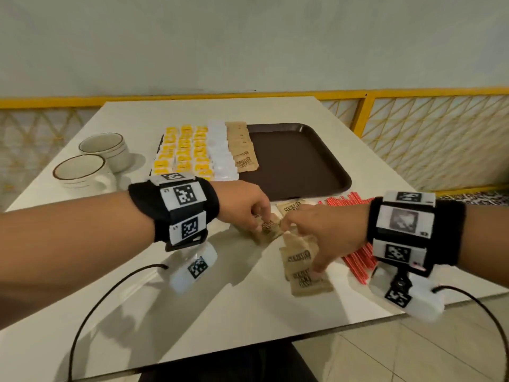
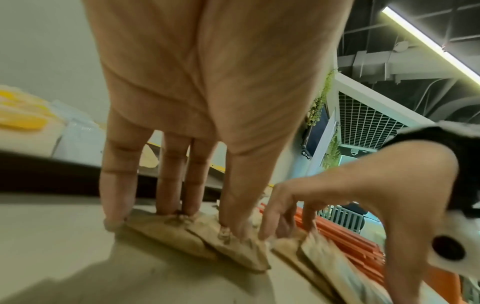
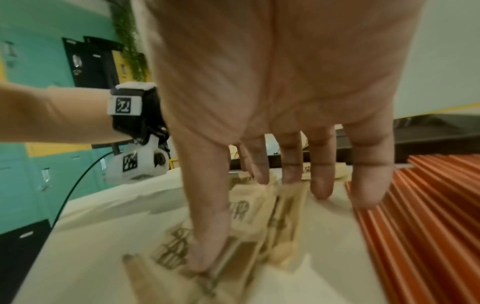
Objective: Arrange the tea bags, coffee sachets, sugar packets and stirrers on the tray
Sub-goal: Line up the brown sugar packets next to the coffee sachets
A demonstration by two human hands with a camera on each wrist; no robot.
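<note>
A brown tray (image 1: 297, 161) lies at the table's far middle. Its left part holds rows of yellow sachets (image 1: 183, 153), white packets (image 1: 220, 150) and brown sugar packets (image 1: 243, 150). Several loose brown sugar packets (image 1: 300, 257) lie on the table in front of the tray. My left hand (image 1: 260, 226) presses its straight fingertips (image 2: 168, 209) down on the leftmost loose packets (image 2: 182, 236). My right hand (image 1: 301, 244) is spread over the others, thumb pressing one packet (image 3: 244, 209). Red stirrers (image 1: 358, 260) lie on the table just right of the packets.
Two cream cups (image 1: 103, 147) (image 1: 80, 169) stand at the table's left. The right part of the tray is bare. The table's front edge is near my forearms. A yellow railing (image 1: 366, 111) runs behind the table. Cables hang from both wrist cameras.
</note>
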